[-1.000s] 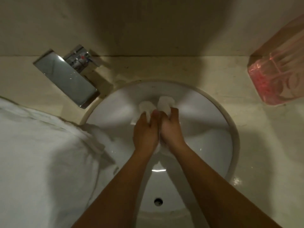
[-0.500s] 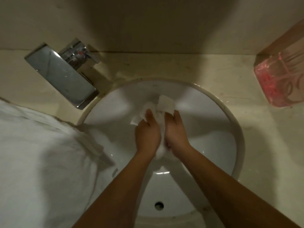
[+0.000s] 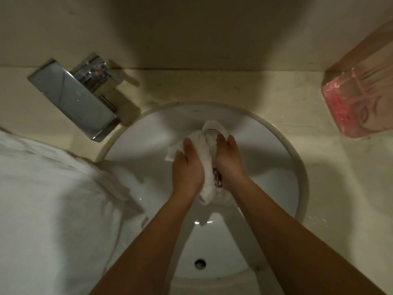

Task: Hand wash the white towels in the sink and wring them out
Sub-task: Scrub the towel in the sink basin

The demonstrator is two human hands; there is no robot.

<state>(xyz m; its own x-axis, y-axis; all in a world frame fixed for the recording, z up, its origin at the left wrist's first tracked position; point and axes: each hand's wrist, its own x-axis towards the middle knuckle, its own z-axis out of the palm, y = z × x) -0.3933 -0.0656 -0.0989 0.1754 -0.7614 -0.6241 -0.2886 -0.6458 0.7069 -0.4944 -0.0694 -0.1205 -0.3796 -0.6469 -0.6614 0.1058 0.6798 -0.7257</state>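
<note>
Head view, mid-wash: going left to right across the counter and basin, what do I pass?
Heaped white towels → left hand → small white towel gripped between both hands → right hand → pink translucent pack on the counter.

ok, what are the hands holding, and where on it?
One white towel, bunched: left hand grips its left side, right hand its right side.
</note>
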